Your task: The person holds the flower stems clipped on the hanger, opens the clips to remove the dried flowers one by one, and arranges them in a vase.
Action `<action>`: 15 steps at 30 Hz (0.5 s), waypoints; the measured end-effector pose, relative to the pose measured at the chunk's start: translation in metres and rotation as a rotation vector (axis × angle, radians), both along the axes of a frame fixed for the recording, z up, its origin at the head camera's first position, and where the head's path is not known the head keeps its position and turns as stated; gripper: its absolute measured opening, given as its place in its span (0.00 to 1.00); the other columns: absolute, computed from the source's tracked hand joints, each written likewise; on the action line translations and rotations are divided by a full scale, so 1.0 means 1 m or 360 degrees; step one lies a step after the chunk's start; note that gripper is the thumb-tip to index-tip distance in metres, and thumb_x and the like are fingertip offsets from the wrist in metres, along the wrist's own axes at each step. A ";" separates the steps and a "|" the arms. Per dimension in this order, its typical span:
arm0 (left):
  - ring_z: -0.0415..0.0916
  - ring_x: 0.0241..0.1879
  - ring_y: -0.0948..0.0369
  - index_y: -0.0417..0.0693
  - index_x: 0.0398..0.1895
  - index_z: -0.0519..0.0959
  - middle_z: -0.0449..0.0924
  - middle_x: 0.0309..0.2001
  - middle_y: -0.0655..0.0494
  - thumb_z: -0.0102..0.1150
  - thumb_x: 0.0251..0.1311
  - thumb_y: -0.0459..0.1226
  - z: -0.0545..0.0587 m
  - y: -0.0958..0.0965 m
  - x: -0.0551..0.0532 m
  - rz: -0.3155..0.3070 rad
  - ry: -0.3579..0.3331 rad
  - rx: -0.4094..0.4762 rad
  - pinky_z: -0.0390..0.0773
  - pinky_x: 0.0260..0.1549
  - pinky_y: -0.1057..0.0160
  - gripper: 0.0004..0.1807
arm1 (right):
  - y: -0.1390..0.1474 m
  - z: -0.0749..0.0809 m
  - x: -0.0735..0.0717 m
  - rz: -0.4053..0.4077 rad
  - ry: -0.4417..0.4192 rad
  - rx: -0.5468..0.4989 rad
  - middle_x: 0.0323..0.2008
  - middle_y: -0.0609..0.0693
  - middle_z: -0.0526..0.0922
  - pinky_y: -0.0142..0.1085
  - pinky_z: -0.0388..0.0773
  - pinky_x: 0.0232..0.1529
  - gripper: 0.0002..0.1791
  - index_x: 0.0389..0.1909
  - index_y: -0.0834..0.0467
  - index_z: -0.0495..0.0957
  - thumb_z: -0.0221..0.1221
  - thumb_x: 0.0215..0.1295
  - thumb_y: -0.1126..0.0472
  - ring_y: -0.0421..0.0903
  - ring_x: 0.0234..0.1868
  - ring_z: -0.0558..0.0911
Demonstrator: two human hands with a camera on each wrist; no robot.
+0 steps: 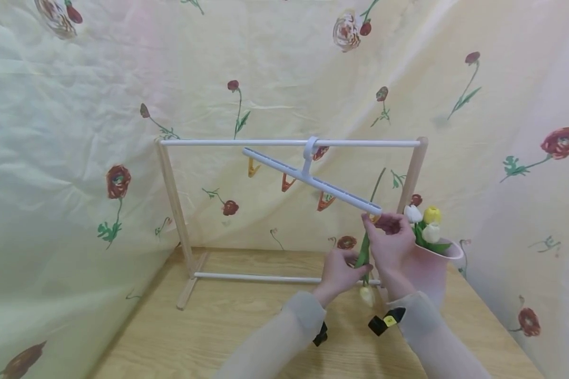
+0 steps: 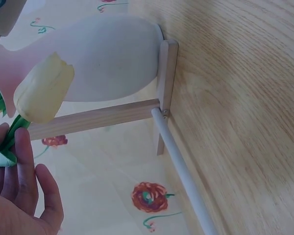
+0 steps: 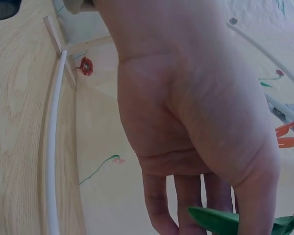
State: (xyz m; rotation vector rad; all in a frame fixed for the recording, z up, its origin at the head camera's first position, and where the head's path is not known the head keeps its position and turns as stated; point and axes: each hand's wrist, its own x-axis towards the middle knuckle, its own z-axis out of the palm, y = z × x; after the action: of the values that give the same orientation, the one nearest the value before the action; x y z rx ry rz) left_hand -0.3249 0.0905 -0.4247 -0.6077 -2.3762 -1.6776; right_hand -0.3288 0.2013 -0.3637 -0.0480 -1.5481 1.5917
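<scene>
My left hand (image 1: 341,271) pinches the green stem and leaves of a white tulip (image 1: 367,296), whose bloom hangs downward. In the left wrist view the cream bloom (image 2: 44,88) shows just beyond the fingers. Higher up, my right hand (image 1: 391,245) pinches the yellow-orange clip (image 1: 374,217) at the right end of a white clip hanger (image 1: 341,195). The thin end of the stem rises past this clip. Tilted down to the right, the hanger hooks over a rack's top bar. Fingers partly hide the clip, and whether it grips the stem I cannot tell.
A wooden rack with white bars (image 1: 242,142) stands on the wooden table (image 1: 208,337). Other orange and yellow clips (image 1: 287,182) hang from the hanger. Right of the hands, a pink-white vase (image 1: 429,273) holds white and yellow tulips (image 1: 431,215). Flowered cloth surrounds the table.
</scene>
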 end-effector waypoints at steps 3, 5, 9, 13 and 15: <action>0.77 0.23 0.74 0.50 0.37 0.91 0.88 0.26 0.64 0.78 0.59 0.38 0.000 -0.001 0.001 -0.0023 -0.0024 0.0024 0.79 0.28 0.74 0.05 | 0.002 0.001 -0.001 -0.0033 -0.0027 -0.0039 0.32 0.41 0.86 0.20 0.80 0.34 0.20 0.43 0.66 0.82 0.80 0.56 0.61 0.34 0.34 0.83; 0.77 0.24 0.74 0.51 0.37 0.91 0.89 0.27 0.65 0.78 0.60 0.38 -0.001 -0.002 0.002 -0.0031 -0.0053 0.0033 0.79 0.27 0.73 0.05 | 0.004 0.003 -0.001 -0.0028 -0.0054 -0.0074 0.30 0.41 0.87 0.20 0.82 0.33 0.19 0.41 0.65 0.83 0.81 0.54 0.61 0.35 0.32 0.85; 0.79 0.25 0.73 0.52 0.39 0.91 0.90 0.31 0.65 0.78 0.60 0.38 -0.002 -0.006 0.003 -0.0026 -0.0086 0.0046 0.81 0.27 0.72 0.06 | 0.010 0.003 -0.005 -0.0025 -0.0098 -0.0058 0.29 0.37 0.87 0.21 0.83 0.33 0.19 0.40 0.62 0.85 0.82 0.53 0.60 0.34 0.31 0.85; 0.78 0.25 0.73 0.51 0.40 0.91 0.90 0.31 0.64 0.78 0.59 0.37 -0.008 -0.016 0.001 -0.0032 -0.0063 0.0030 0.81 0.27 0.72 0.07 | 0.009 0.004 -0.005 -0.0018 -0.0087 -0.0041 0.28 0.36 0.86 0.20 0.83 0.33 0.15 0.36 0.60 0.85 0.81 0.53 0.61 0.33 0.30 0.85; 0.78 0.26 0.73 0.51 0.40 0.91 0.90 0.31 0.64 0.78 0.59 0.38 -0.012 -0.023 0.000 -0.0036 -0.0049 -0.0008 0.81 0.27 0.72 0.07 | 0.009 0.004 -0.006 -0.0016 -0.0058 -0.0038 0.26 0.35 0.86 0.20 0.83 0.32 0.14 0.33 0.60 0.84 0.81 0.53 0.63 0.32 0.29 0.84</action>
State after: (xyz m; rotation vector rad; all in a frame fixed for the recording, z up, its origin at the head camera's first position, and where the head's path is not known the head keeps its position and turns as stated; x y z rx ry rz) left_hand -0.3252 0.0679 -0.4362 -0.6166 -2.4038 -1.7030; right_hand -0.3343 0.2099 -0.3599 -0.0984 -1.5541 1.6096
